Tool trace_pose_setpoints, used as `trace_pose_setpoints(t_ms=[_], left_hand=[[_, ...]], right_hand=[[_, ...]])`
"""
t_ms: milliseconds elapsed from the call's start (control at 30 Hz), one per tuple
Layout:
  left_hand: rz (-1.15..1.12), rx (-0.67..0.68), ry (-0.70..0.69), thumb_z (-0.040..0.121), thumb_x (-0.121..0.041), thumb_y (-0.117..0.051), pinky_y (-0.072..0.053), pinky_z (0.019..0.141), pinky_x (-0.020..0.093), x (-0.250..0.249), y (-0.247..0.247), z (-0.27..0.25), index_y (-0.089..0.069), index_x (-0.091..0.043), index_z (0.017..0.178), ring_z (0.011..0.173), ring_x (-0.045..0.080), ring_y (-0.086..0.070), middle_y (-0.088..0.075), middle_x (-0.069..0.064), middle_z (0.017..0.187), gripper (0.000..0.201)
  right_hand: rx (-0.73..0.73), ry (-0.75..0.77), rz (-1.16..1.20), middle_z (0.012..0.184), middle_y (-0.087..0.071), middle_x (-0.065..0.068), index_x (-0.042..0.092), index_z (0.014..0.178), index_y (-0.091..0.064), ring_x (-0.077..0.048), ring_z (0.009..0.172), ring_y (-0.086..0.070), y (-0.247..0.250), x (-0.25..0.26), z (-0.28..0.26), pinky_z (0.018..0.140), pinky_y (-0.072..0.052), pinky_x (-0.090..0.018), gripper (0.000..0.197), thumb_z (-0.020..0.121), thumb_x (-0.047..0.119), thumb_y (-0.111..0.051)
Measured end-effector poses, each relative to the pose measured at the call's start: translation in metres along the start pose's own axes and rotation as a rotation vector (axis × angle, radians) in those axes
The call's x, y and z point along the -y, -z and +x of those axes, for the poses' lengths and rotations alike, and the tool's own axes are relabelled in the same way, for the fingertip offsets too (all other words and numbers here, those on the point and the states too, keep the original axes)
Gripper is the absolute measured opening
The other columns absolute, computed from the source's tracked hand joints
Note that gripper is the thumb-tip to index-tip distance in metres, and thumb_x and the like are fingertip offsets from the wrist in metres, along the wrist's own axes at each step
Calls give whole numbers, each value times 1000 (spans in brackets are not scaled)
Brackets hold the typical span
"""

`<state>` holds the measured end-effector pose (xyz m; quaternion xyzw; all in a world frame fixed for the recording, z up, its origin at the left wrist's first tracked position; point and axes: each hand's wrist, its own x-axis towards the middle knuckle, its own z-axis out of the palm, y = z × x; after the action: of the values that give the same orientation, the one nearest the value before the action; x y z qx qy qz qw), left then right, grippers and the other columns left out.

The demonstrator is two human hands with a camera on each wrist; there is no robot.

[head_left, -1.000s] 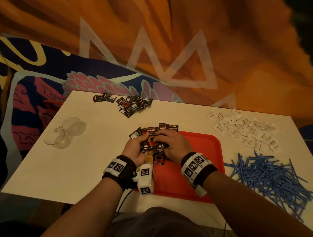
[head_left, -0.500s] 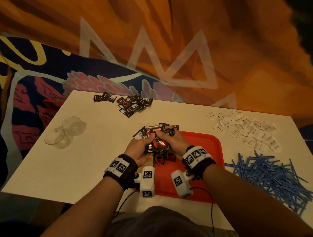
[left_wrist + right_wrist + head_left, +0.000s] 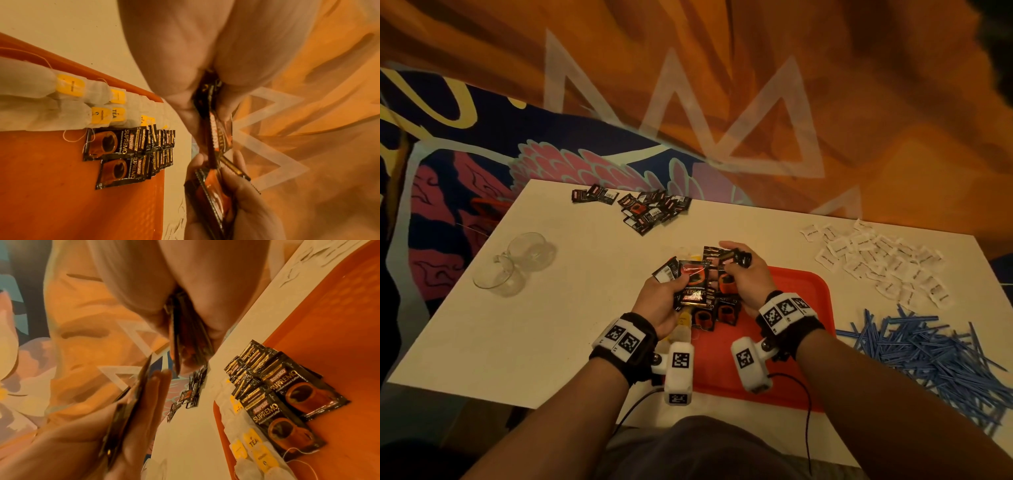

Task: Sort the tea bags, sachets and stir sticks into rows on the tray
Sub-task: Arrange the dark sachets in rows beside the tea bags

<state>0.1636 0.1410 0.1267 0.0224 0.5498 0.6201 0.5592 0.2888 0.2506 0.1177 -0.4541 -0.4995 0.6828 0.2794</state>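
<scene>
Both hands are raised just above the far left corner of the red tray [image 3: 801,308], in the middle of the head view. The left hand [image 3: 659,301] grips a fan of black coffee sachets [image 3: 690,282], thumb across the top one, whose printed face is turned up. The right hand [image 3: 744,277], just to its right and close against it, curls its fingers round a smaller bunch of sachets [image 3: 738,257], one held out at the fingertips toward the top of the frame.

Directly below the hands, on the tray's left part, lie two overlapping rows of sachets [image 3: 131,152] with the cup picture showing. Beside them, along the tray's left rim, runs a row of tea bags [image 3: 96,104] with yellow tags, their strings trailing onto the red surface.

Outward on the white table [image 3: 534,342]: a loose heap of black sachets [image 3: 650,210] at upper centre, a scatter of white sachets [image 3: 883,260] at upper right, and a large pile of blue stir sticks [image 3: 935,356] at lower right, just beside the tray. Two clear glass cups [image 3: 515,262] stand touching at the left.
</scene>
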Motion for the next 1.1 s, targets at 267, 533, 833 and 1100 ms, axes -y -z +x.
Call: trace_pose_setpoints(t_ms=[267, 533, 833, 1100], left_hand=[[91, 37, -16, 93, 0, -60, -53, 94, 53, 3, 2, 1, -60, 3, 125, 104, 40, -67, -67, 27, 117, 32], [-79, -49, 4, 89, -12, -69, -59, 84, 38, 8, 1, 4, -60, 7, 120, 94, 32, -71, -70, 25, 110, 37], [-7, -210, -208, 90, -5, -69, -60, 68, 36, -1, 8, 11, -68, -3, 103, 81, 25, -73, -74, 16, 91, 13], [501, 39, -315, 87, -3, -72, -58, 86, 42, -19, 9, 12, -73, -15, 88, 87, 23, -72, -76, 6, 86, 11]], right_hand=[[213, -27, -350, 67, -60, -3, 19, 94, -62, -18, 51, -55, 0, 8, -3, 51, -45, -31, 15, 86, 22, -74], [-23, -165, 97, 71, -60, -5, 13, 93, -60, -13, 54, -52, -12, -2, -2, 50, -45, -28, 8, 90, 12, -67], [294, -223, -127, 70, -60, -9, 13, 110, -63, -19, 58, -55, -3, -8, -21, 54, -50, -31, 20, 91, 15, -67], [386, -183, -122, 106, -72, -7, 23, 110, -69, -18, 89, -69, 6, -2, -25, 77, -55, -38, 46, 76, 53, -75]])
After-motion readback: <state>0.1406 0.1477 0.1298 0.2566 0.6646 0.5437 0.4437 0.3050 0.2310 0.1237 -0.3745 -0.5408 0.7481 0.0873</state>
